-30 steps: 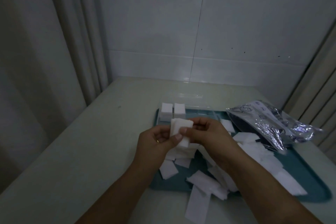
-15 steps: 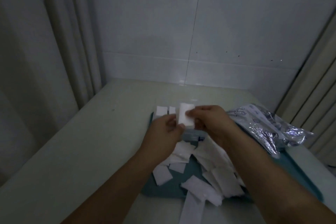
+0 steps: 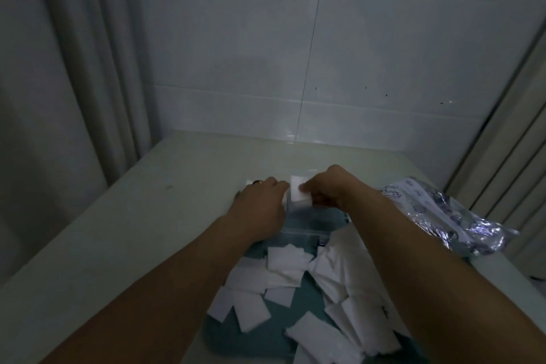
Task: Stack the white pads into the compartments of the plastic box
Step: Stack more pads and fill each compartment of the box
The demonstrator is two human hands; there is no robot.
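While pinched at the far end of the plastic box [image 3: 307,220], the pad stack [image 3: 299,193] stood partly above a compartment. Risk, as judged: soft sheets could splay or catch the divider if pressed off-square. Right hand [image 3: 334,189]: fingers curled, pinching the stack. Left hand [image 3: 260,201]: fingers bent at the stack's other side; actual grip could not be told. Loose pads [image 3: 288,266] littered the tray [image 3: 236,334]; foil bag [image 3: 443,210] beside it on the table [image 3: 133,230].

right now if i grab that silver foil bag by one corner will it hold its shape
Probably not. The silver foil bag looks crinkled and slumped, so it would likely sag and crackle. Its glossy film may be slippery. It lies flat, so rolling seems unlikely.
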